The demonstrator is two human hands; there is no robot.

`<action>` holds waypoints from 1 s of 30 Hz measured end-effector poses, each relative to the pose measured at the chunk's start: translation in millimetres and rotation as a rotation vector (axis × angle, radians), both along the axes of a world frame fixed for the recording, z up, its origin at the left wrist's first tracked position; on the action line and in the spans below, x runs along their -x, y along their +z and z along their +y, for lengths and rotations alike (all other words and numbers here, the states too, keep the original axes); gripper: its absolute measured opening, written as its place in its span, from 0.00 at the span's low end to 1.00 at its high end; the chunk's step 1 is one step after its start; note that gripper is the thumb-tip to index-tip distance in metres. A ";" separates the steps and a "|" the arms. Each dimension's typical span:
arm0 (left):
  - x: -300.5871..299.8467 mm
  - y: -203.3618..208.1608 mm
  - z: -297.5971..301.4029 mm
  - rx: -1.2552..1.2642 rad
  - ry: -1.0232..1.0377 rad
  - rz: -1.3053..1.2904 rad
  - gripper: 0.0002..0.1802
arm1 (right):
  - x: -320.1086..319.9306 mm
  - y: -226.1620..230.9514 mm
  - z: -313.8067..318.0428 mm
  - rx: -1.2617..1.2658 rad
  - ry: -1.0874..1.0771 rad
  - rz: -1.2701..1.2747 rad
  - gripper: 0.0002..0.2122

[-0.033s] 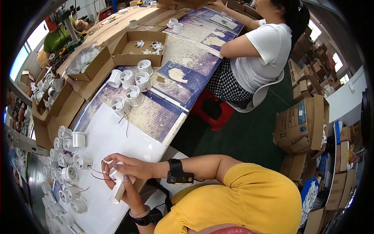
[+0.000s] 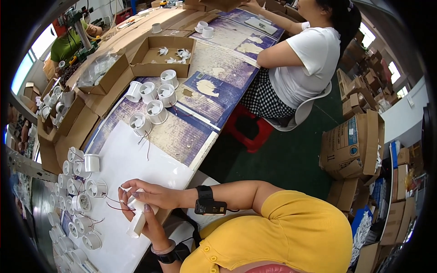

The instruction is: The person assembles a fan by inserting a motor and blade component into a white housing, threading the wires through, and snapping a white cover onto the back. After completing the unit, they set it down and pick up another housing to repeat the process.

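Close to the table's near edge both hands are around a white plastic part, whose flat, blocky end sticks out toward me. My left hand, the lower one, is closed on it with the thumb pointing up. From the right comes my right hand, its fingers curled over the top of the same part and hiding much of its shape. Thin dark red wires run from the fingers toward a white round cup-like housing beside them. Whether the wires belong to the held part I cannot tell.
Many white housings, some with wires, crowd the left side. Several more with small fan wheels stand farther off. A shallow cardboard box holds loose white fan wheels. A co-worker in a white shirt sits at the table's right edge.
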State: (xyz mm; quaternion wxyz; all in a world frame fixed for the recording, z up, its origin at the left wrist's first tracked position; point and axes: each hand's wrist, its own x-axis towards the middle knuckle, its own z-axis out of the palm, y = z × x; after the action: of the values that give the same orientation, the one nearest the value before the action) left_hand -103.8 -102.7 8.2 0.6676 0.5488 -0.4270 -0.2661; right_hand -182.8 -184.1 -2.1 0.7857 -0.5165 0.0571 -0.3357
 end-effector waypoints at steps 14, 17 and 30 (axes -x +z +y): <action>-0.1 -1.4 2.1 -0.010 0.008 0.013 0.35 | 2.1 5.3 1.1 -0.027 0.018 0.024 0.20; -4.4 -6.2 1.8 0.002 0.005 -0.014 0.35 | 1.4 4.2 2.5 -0.030 0.017 0.034 0.19; -0.5 2.6 3.1 -0.014 -0.002 0.030 0.35 | -1.9 1.2 0.0 -0.011 0.016 -0.006 0.19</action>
State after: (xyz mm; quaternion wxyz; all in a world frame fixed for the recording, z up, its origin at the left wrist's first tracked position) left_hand -103.3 -99.6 10.8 0.6696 0.5492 -0.4156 -0.2779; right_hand -180.9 -184.0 -0.8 0.7912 -0.5118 0.0526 -0.3307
